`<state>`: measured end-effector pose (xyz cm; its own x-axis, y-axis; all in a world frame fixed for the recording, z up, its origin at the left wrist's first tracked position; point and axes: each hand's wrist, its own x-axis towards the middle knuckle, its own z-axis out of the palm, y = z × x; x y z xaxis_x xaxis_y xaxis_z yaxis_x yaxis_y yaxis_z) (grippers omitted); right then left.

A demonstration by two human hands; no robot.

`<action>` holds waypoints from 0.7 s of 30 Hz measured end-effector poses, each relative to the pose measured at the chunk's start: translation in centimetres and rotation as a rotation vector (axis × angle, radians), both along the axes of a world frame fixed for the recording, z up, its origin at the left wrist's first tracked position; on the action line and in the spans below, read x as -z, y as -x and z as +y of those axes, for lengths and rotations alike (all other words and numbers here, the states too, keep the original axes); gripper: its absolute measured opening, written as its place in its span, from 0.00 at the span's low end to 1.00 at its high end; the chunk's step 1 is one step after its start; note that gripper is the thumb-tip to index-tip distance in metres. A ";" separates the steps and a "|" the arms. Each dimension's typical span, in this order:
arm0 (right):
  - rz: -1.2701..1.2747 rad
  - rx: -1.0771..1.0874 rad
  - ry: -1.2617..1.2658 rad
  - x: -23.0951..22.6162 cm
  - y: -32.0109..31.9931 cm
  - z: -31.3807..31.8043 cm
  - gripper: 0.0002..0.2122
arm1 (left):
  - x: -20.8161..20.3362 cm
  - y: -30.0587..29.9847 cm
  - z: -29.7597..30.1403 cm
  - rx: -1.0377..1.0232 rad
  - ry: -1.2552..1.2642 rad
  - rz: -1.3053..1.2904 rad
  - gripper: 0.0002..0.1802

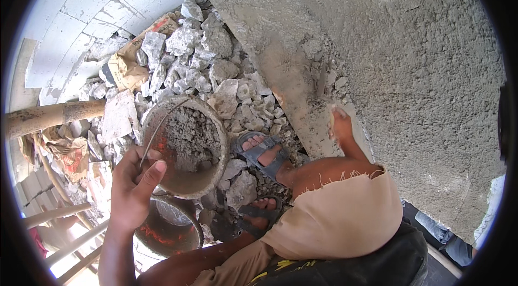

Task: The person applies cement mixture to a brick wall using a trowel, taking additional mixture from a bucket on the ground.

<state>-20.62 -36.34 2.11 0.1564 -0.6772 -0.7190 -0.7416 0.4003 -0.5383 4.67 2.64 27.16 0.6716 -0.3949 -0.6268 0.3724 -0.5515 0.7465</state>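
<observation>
A round bucket [220, 164], crusted with dried cement, leans on the rubble with its mouth toward me. Grey wet mortar [193, 138] lies inside it. My left hand [135, 181] is closed on the bucket's thin wire handle [156, 131] at the left rim. Further right, my right hand [342, 127] is by the pale lower edge of a mortar-smeared board [280, 73]. Its fingers look curled, and what they hold, if anything, is hidden. Loose mortar crumbs [337, 82] lie just beyond that hand.
A second bucket [191, 232] sits below the first. Broken rubble [216, 43] covers the ground around my sandalled feet [264, 156]. Rough grey plaster [426, 70] spreads across the right. Pale blocks [97, 5], torn paper sacks [129, 70] and a bamboo pole [59, 116] are at left.
</observation>
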 end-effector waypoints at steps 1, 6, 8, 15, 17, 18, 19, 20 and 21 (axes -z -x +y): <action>-0.016 -0.244 0.182 1.1 1.1 1.2 0.19 | 0.0 -0.1 0.0 0.000 -0.002 -0.003 0.12; 0.172 -0.859 0.402 0.1 -2.2 4.6 0.18 | 0.3 -0.1 0.4 -0.022 -0.003 0.026 0.13; 0.369 -0.937 0.594 -0.5 -3.7 2.5 0.16 | 0.3 -0.1 0.1 -0.019 0.002 0.035 0.13; 0.097 -0.542 0.481 0.6 0.5 -3.1 0.16 | 0.2 -0.3 0.1 -0.016 0.006 0.026 0.13; 0.047 -0.638 0.437 1.5 3.8 0.0 0.15 | 0.5 -0.1 -0.1 -0.029 0.001 0.024 0.13; 0.054 -0.767 0.442 1.4 5.4 2.2 0.16 | 0.5 -0.2 0.0 -0.021 -0.011 0.027 0.13; 0.060 -0.892 0.450 1.3 6.4 3.5 0.16 | 0.4 -0.3 0.0 -0.010 -0.020 0.027 0.14; 0.063 -0.884 0.451 1.7 6.9 3.2 0.16 | 0.4 -0.4 -0.1 -0.002 -0.018 0.027 0.14; 0.213 -0.905 0.509 2.1 7.7 2.6 0.17 | 0.4 -0.3 -0.2 -0.001 -0.026 0.025 0.14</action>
